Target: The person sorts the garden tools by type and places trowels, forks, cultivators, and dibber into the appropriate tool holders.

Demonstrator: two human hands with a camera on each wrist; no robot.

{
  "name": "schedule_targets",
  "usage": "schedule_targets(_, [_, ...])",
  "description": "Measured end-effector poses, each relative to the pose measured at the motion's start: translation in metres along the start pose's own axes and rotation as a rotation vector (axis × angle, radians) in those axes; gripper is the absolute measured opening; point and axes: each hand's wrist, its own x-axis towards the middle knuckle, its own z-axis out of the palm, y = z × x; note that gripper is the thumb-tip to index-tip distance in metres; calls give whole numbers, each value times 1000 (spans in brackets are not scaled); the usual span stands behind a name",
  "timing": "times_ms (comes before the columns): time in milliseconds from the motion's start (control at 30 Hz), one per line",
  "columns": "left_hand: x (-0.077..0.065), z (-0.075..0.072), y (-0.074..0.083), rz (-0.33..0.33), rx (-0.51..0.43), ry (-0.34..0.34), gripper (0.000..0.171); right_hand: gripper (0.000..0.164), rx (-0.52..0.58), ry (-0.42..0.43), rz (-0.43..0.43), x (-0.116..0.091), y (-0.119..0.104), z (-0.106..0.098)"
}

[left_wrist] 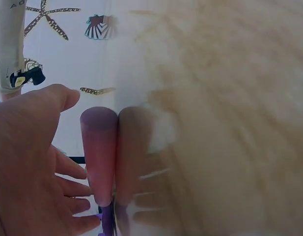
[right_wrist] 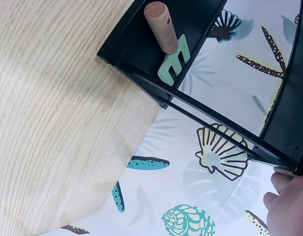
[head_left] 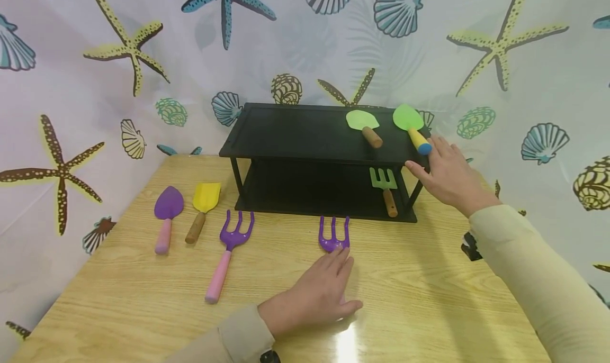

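My left hand lies over the handle of a purple hand fork, hiding most of it in the head view. In the left wrist view the pink handle stands beside my extended fingers, with the thumb apart. Up at the right end of a black two-tier shelf, my right hand touches the upper tier's edge, thumb spread toward the front. Right by its fingers lies a green trowel with a yellow, blue-tipped handle. The right wrist view shows only some fingers at the shelf's corner.
A light-green trowel lies on the upper tier, and a green hand fork on the lower one. Left on the wooden table are a purple trowel, a yellow shovel and another purple fork. Patterned cloth hangs behind.
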Motion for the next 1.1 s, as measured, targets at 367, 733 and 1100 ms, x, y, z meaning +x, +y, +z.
schedule_targets(367, [-5, 9, 9, -6, 65, -98, 96, 95, 5, 7, 0, 0, -1, 1])
schedule_targets(733, [-7, 10, 7, 167, 341, -17, 69, 95, 0, 5, 3, -1, 0, 0])
schedule_targets(1100, [-12, 11, 8, 140, 377, 58, 59, 96, -1, 3, -2, 0, 1, 1])
